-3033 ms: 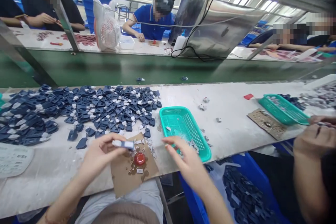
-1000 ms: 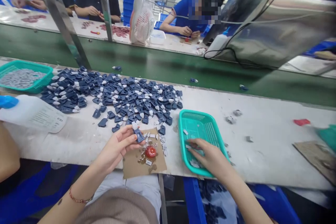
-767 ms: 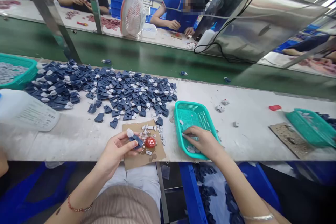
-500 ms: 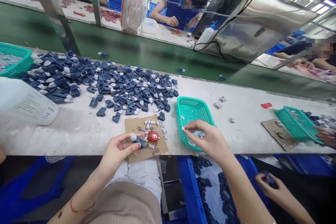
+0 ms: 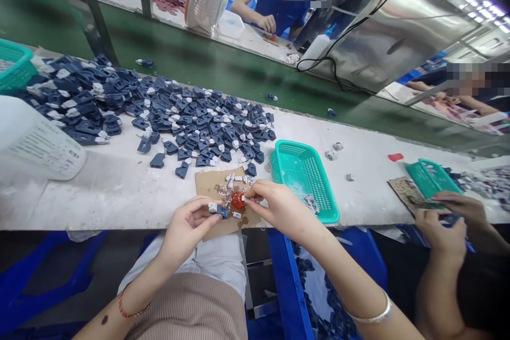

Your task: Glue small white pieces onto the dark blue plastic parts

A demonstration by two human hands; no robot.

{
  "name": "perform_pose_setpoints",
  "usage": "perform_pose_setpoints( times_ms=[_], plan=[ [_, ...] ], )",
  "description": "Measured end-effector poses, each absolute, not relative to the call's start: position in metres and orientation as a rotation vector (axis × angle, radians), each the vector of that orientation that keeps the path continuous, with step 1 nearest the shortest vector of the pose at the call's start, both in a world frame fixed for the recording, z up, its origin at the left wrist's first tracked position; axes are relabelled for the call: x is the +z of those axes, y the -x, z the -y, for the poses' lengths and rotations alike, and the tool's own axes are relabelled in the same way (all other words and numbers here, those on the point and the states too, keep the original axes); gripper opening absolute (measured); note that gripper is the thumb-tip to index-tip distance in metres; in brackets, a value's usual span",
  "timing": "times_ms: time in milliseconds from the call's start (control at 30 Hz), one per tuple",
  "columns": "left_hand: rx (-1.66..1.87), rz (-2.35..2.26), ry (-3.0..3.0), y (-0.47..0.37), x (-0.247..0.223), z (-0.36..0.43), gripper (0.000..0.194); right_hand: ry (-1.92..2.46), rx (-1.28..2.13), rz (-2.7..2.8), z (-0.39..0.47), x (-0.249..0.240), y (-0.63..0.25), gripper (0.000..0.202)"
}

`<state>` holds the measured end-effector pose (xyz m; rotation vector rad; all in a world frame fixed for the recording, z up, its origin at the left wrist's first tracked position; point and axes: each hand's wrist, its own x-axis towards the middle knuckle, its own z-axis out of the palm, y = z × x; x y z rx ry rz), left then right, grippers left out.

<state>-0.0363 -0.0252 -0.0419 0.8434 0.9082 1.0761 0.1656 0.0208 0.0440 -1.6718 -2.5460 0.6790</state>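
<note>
My left hand [image 5: 190, 228] pinches a dark blue plastic part [image 5: 222, 212] with a pale grey piece at its end, just over the left of a cardboard sheet [image 5: 205, 183]. Between thumb and fingertips of my right hand [image 5: 274, 202] is a small white piece [image 5: 244, 198], right at a glossy red dome [image 5: 238, 201] on the cardboard. Whether the piece touches the dome I cannot tell. Several small grey-white pieces [image 5: 236, 177] lie on the wet-looking cardboard around the dome. A green basket [image 5: 283, 162] with more small pieces stands behind my right hand.
A large pile of blue parts [image 5: 191, 117] covers the bench's back left. A white plastic jug [image 5: 40, 138] and another green basket [image 5: 18, 71] are at left. On the right, a co-worker's hands [image 5: 446, 223] work near a green basket [image 5: 428, 175]. Below the bench is a blue bin [image 5: 287, 281].
My right hand has moved left from over the green basket to the red dome, carrying the small white piece. My left hand still holds the blue part. The co-worker's hands have come together.
</note>
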Motion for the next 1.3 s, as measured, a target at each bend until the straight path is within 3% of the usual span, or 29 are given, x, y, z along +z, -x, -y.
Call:
perform_pose_setpoints(
  times_ms=[800,1067,1300],
  plan=[
    [1.006,-0.918,-0.711,0.034,-0.032,0.018,0.021,1.784,0.788,2.271,-0.023,0.043,-0.162,0.009],
    [1.042,-0.851,-0.667,0.026,-0.020,0.014,0.023,1.599,1.391,1.531,-0.008,0.053,-0.164,0.021],
    [1.078,-0.831,-0.649,0.024,-0.011,0.019,0.025,1.515,1.538,1.450,0.001,0.054,-0.151,0.019]
  ],
)
